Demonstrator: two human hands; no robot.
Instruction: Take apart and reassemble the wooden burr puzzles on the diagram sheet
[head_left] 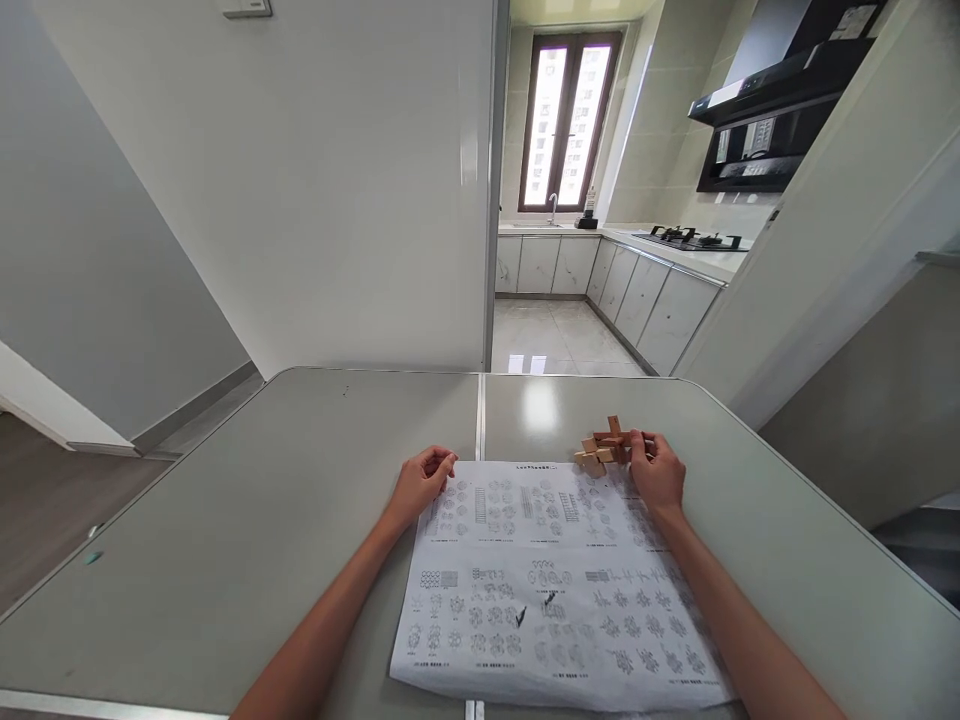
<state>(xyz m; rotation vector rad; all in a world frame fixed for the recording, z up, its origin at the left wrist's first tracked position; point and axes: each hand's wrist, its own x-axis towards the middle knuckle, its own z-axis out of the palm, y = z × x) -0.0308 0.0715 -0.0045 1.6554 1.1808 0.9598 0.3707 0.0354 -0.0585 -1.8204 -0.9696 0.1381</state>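
Note:
A large printed instruction sheet (517, 560) covered in small assembly diagrams lies on the table between my forearms. My left hand (425, 482) rests at its upper left corner with the fingers curled in. Whether those fingers pinch the paper or anything else is hidden. Just beyond the sheet's upper right part, my right hand (658, 470) has its thumb and fingers closed on a wooden puzzle piece (622, 438). This reddish-brown piece is at a small cluster of interlocking wooden puzzle pieces (596, 452), some lighter in colour. Which pieces are joined is too small to tell.
The grey table (300, 520) has a seam down its middle. Two small dark marks or bits (520, 616) show on the sheet's lower part. A small green bit (93, 557) is near the left edge. Behind stand a white wall (337, 180) and a kitchen with cabinets (637, 290).

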